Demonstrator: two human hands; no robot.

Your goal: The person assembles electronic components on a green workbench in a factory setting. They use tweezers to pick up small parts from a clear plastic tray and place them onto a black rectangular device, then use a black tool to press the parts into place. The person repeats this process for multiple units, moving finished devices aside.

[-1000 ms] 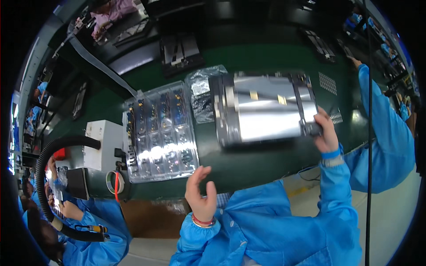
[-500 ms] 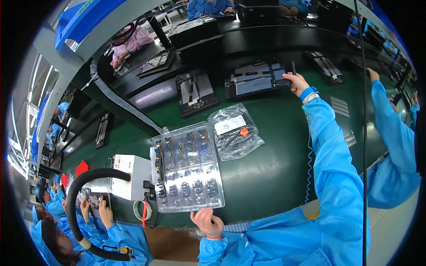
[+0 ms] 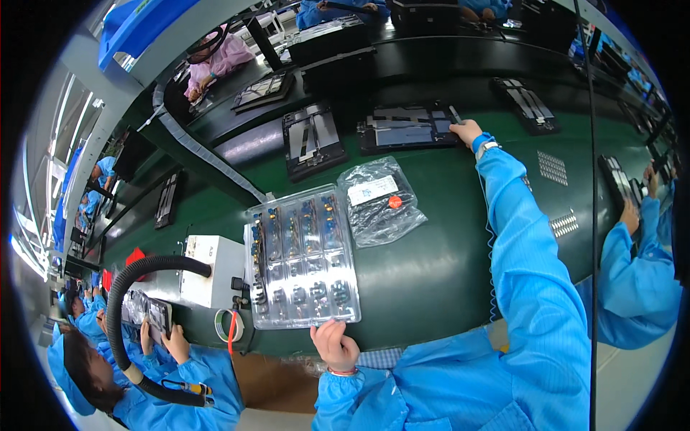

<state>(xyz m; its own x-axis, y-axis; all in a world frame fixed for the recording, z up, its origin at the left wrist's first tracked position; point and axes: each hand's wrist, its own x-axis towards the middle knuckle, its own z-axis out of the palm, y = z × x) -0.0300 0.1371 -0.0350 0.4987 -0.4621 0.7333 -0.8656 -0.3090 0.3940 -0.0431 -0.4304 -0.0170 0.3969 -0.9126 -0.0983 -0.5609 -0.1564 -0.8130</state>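
your green bench (image 3: pixel 445 266)
on it lie a clear parts tray (image 3: pixel 302 266), a plastic bag (image 3: pixel 381 205) and dark flat panels (image 3: pixel 406 129).

A clear plastic bag (image 3: pixel 381 205) lies on the green bench, well beyond the left hand's fingers (image 3: pixel 333 337) and past the far right corner of the clear blister tray (image 3: pixel 302 258) they touch. On the bag sit a white rectangular label (image 3: pixel 373 190) and, just beside it, a small round red sticker (image 3: pixel 394 202).
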